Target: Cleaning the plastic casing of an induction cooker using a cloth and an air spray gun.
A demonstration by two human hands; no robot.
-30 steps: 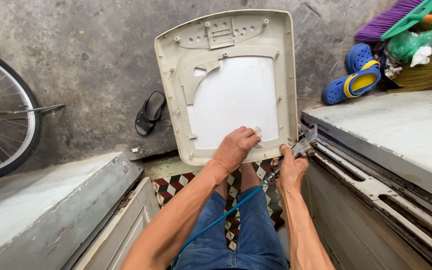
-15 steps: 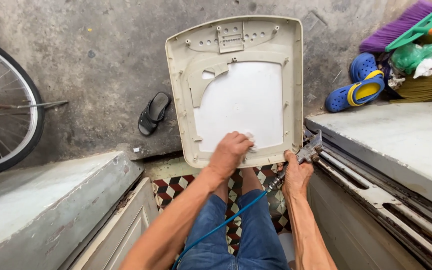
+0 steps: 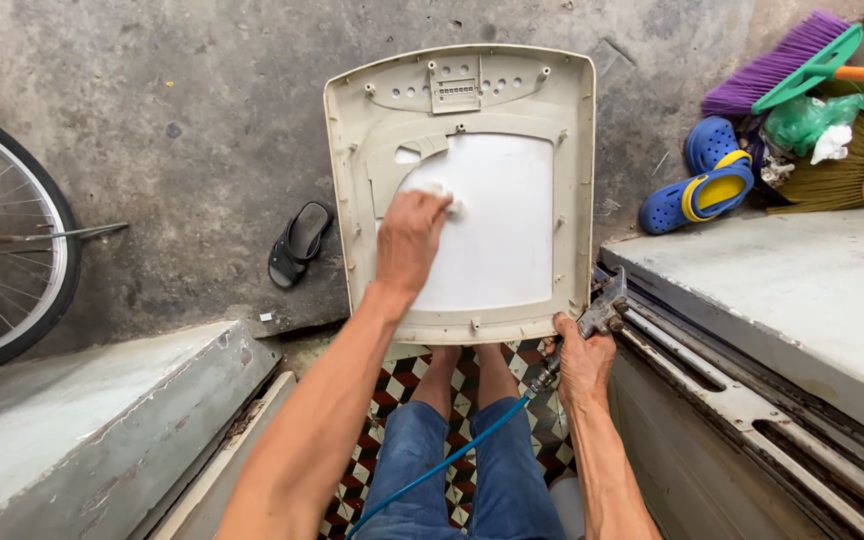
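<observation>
A beige plastic lid panel (image 3: 572,150) of an appliance lies on the concrete floor in front of me, underside up, with a white centre sheet (image 3: 497,220). My left hand (image 3: 407,240) presses a small white cloth (image 3: 450,198) against the upper left of that white sheet. My right hand (image 3: 582,360) is at the panel's lower right corner and grips a metal spray gun (image 3: 602,312) fed by a blue hose (image 3: 452,462). The gun's nozzle points up along the panel's right edge.
A bicycle wheel (image 3: 2,250) stands at the left. A black sandal (image 3: 299,243) lies left of the panel. Blue clogs (image 3: 702,180), brooms (image 3: 792,70) and a green bag sit at top right. Grey appliance casings flank my knees left (image 3: 82,420) and right (image 3: 802,300).
My left hand has slid from the panel's lower edge up to the upper left of the white sheet, with the cloth under it. The right hand stays at the corner with the spray gun.
</observation>
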